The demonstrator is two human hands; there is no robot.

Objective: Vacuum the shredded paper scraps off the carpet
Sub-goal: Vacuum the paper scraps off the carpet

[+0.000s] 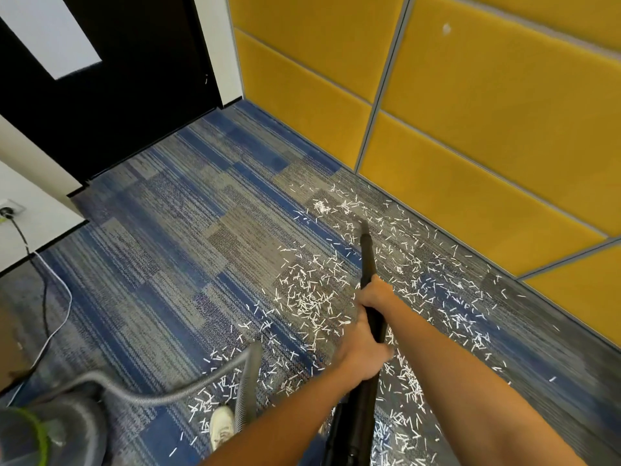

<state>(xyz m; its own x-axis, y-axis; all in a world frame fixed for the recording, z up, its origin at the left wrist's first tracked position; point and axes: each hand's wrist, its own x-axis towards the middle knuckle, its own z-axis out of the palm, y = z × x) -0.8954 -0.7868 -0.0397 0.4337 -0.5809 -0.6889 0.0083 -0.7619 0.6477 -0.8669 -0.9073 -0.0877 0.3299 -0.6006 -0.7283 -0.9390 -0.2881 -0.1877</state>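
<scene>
Head view is showing you gripping the black wand (368, 260) with both hands: your right hand (376, 294) is wrapping it nearer the tip, and your left hand (361, 348) is clasping it just behind, fingers curled round. The nozzle tip (364, 230) is sitting among the paper scraps (309, 297), which are lying thick on the carpet (168, 247) from near the yellow wall (470, 146) back to your shoe (221, 428). Judging by that, you are barely getting started; nearly the whole spread is waiting.
</scene>
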